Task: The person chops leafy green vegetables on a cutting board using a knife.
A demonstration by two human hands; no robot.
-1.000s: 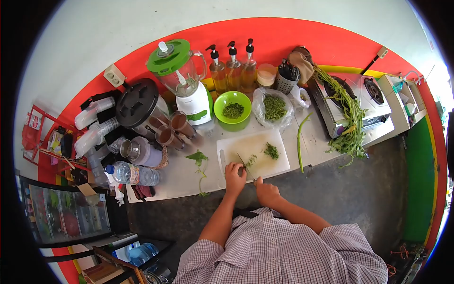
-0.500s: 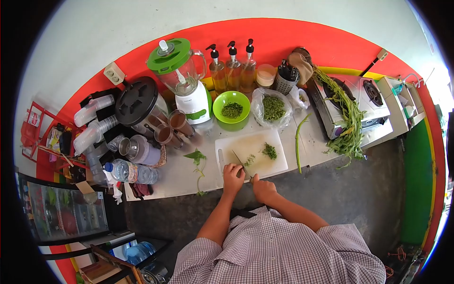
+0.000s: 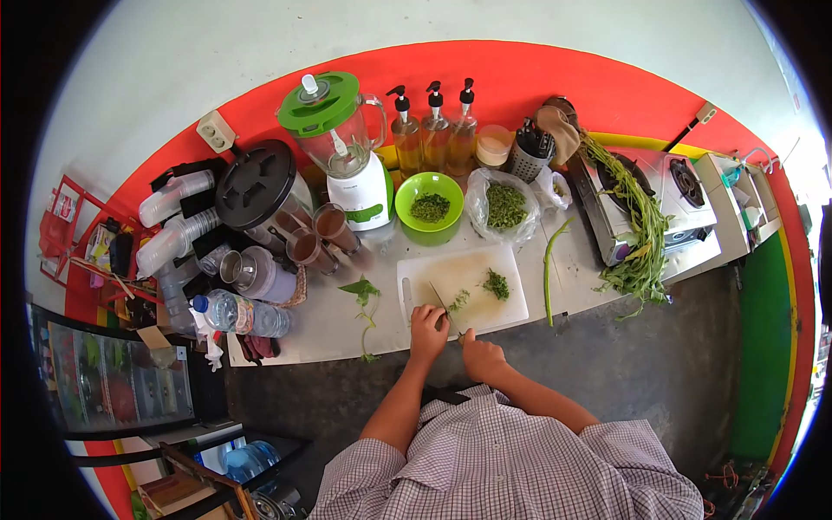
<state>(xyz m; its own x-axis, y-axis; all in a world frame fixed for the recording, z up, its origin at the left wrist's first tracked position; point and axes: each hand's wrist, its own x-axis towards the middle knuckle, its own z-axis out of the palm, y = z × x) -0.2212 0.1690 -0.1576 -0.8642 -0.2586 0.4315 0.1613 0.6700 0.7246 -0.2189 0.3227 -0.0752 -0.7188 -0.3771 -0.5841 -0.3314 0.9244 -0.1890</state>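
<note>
My right hand [image 3: 485,358] is closed round the handle of a knife, near the front edge of a white cutting board [image 3: 416,270]. The knife blade [image 3: 439,296] points up and left across the board. Beside the blade, my left hand [image 3: 428,333] has its fingers curled and pressed together at the board's lower left; what they hold is too small to make out. Finely cut greens [image 3: 459,301] lie right of the blade, and a darker green pile [image 3: 497,284] sits farther right on the board.
Behind the board stand a green bowl [image 3: 406,206] and a plastic bag of chopped greens [image 3: 505,206]. A long green stalk [image 3: 549,269] lies right, a leafy sprig [image 3: 364,299] left. Leafy stems [image 3: 637,247] drape over the stove [image 3: 687,217]. A blender [image 3: 360,195] and water bottle [image 3: 247,315] stand left.
The whole view has shifted slightly. Both hands stay close to the same spots at the board's front edge, with the knife still in my right hand.
</note>
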